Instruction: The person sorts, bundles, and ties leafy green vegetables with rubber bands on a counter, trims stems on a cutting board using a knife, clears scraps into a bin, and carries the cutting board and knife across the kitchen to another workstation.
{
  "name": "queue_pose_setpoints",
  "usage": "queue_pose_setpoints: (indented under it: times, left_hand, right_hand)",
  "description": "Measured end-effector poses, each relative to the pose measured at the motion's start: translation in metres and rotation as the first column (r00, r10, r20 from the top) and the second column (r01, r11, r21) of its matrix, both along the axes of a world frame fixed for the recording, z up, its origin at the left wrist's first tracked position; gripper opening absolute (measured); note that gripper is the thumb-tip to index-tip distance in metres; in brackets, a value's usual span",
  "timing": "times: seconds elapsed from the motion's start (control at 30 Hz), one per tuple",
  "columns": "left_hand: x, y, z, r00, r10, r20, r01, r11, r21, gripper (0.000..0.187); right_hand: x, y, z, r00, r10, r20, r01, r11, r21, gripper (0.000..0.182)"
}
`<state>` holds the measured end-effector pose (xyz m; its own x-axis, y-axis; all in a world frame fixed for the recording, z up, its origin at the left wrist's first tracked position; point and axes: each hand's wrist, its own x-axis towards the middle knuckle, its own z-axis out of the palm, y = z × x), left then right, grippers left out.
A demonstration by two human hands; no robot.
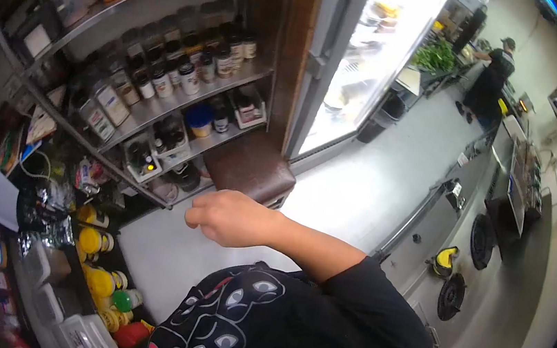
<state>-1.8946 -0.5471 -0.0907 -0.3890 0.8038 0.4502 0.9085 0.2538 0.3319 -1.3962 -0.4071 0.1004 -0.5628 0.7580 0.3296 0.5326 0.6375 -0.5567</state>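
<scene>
My right hand (230,219) is raised in front of my chest, with the forearm reaching across from the right. Its fingers are curled in, and nothing shows sticking out of them. Behind it, apart from the hand, stands a brown padded stool (251,167). Beyond that is a metal shelf rack (161,107) with rows of bottles and jars, including a white-labelled bottle (189,79) and a blue-lidded tub (199,121). My left hand is out of the frame.
An open, lit fridge (358,65) stands ahead, with a dark bin (384,117) beside it. Stove burners (451,297) line the right counter. Yellow-lidded jars (96,241) and plastic containers (83,338) sit lower left. Another person (490,78) works far back.
</scene>
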Motion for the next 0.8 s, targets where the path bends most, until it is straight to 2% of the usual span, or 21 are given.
queue_pose_setpoints:
  times: [0.2, 0.23, 0.37, 0.43, 0.5, 0.6, 0.63, 0.7, 0.77, 0.8]
  left_hand:
    - [0.038, 0.029, -0.074, 0.963, -0.056, 0.265, 0.134, 0.948, -0.288, 0.022]
    - [0.048, 0.033, -0.087, 0.953, -0.052, 0.298, 0.159, 0.925, -0.346, 0.022]
    - [0.101, 0.047, -0.134, 0.920, -0.081, 0.383, 0.315, 0.733, -0.603, 0.021]
    - [0.127, 0.055, -0.160, 0.883, -0.207, 0.421, 0.456, 0.591, -0.666, 0.021]
    - [0.148, 0.073, -0.189, 0.759, -0.435, 0.484, 0.648, 0.431, -0.628, 0.021]
    - [0.170, 0.136, -0.222, 0.439, -0.720, 0.538, 0.888, 0.259, -0.379, 0.021]
    - [0.185, 0.159, -0.213, 0.556, -0.631, 0.541, 0.830, 0.390, -0.398, 0.019]
    - [0.257, 0.199, -0.125, 0.725, -0.396, 0.564, 0.662, 0.628, -0.409, 0.016]
    - [0.264, 0.249, -0.119, 0.509, -0.120, 0.852, 0.646, 0.707, -0.286, 0.006]
    - [0.259, 0.276, -0.130, 0.586, -0.216, 0.781, 0.647, 0.705, -0.290, 0.005]
  right_hand:
    - [0.043, -0.016, -0.009, 0.998, -0.062, -0.031, 0.062, 0.998, 0.017, 0.011]
    - [0.052, -0.022, -0.013, 0.993, -0.116, 0.017, 0.116, 0.993, -0.016, 0.012]
    - [0.094, -0.055, -0.034, 0.981, -0.192, -0.006, 0.190, 0.975, -0.118, 0.014]
    - [0.121, -0.073, -0.030, 0.967, -0.244, 0.067, 0.251, 0.957, -0.148, 0.014]
    - [0.147, -0.093, -0.023, 0.939, -0.327, 0.104, 0.341, 0.924, -0.172, 0.014]
    - [0.180, -0.117, -0.017, 0.872, -0.481, 0.090, 0.489, 0.853, -0.181, 0.013]
    - [0.190, -0.124, -0.022, 0.851, -0.519, 0.082, 0.525, 0.833, -0.173, 0.014]
    - [0.208, -0.136, -0.027, 0.807, -0.587, 0.073, 0.589, 0.788, -0.177, 0.016]
    - [0.225, -0.145, -0.029, 0.760, -0.646, 0.069, 0.646, 0.738, -0.197, 0.019]
    - [0.236, -0.149, -0.029, 0.737, -0.673, 0.061, 0.669, 0.715, -0.202, 0.019]
